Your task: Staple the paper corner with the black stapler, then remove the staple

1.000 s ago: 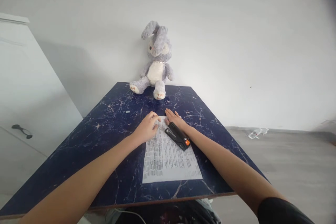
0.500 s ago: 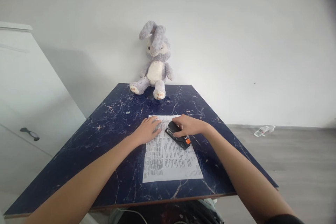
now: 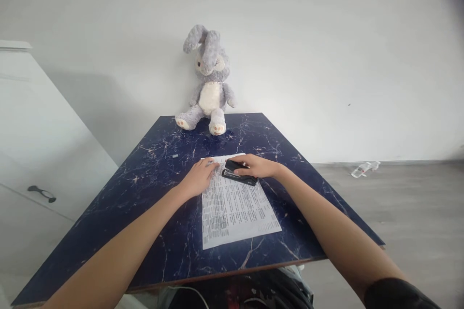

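Note:
A printed sheet of paper (image 3: 239, 212) lies on the dark blue marbled table (image 3: 145, 231). My left hand (image 3: 199, 177) rests on its upper left edge, fingers stretched and a little spread, holding nothing. In my right hand (image 3: 258, 166) is a black stapler (image 3: 240, 177), gripped with fingers over its top and thumb along the near side. The stapler is over the sheet's upper part, its jaw end pointing left toward my left hand. Whether paper lies between its jaws I cannot tell.
A grey plush rabbit (image 3: 210, 91) sits at the table's far edge against the wall. A small grey block (image 3: 175, 156) lies left of the sheet. At left stands a white cabinet (image 3: 43, 135); a clear plastic bottle (image 3: 364, 169) is on the floor at right.
My right hand has turned the stapler from slanting to nearly crosswise and shifted it slightly up and left. The sheet has rotated a little, and my left hand has slid slightly left.

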`<state>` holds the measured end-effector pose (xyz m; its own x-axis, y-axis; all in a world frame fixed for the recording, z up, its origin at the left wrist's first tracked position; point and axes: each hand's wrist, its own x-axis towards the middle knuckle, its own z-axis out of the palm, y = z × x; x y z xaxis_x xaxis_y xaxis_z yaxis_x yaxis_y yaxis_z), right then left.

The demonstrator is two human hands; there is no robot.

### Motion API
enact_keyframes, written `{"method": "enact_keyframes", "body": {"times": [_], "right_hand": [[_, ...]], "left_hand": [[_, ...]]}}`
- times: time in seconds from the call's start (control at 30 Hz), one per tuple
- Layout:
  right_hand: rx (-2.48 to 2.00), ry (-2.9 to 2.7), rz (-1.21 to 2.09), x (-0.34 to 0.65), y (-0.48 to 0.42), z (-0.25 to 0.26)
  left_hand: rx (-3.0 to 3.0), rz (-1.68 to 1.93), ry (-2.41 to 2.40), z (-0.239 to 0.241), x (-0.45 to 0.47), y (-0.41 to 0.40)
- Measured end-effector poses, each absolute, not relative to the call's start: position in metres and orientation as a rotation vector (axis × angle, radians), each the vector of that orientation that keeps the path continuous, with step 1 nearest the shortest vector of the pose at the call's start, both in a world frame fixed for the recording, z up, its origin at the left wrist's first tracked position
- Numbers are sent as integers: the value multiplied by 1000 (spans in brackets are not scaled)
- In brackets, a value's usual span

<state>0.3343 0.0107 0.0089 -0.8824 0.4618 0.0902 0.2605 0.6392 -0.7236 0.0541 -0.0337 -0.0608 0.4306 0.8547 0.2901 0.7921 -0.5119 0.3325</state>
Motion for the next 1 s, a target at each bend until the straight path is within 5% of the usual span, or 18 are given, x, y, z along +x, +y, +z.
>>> {"method": "enact_keyframes", "body": {"times": [0.33, 0.63, 1.0], "right_hand": [[-408, -2357, 1729, 368, 36, -10], [-379, -2251, 1881, 369, 40, -25], [-474, -2294, 1872, 371, 42, -19]], "left_hand": [[2478, 628, 1482, -58, 55, -32], [1903, 1170, 1487, -58, 60, -24], [1674, 1217, 1347, -67, 62, -18]]}}
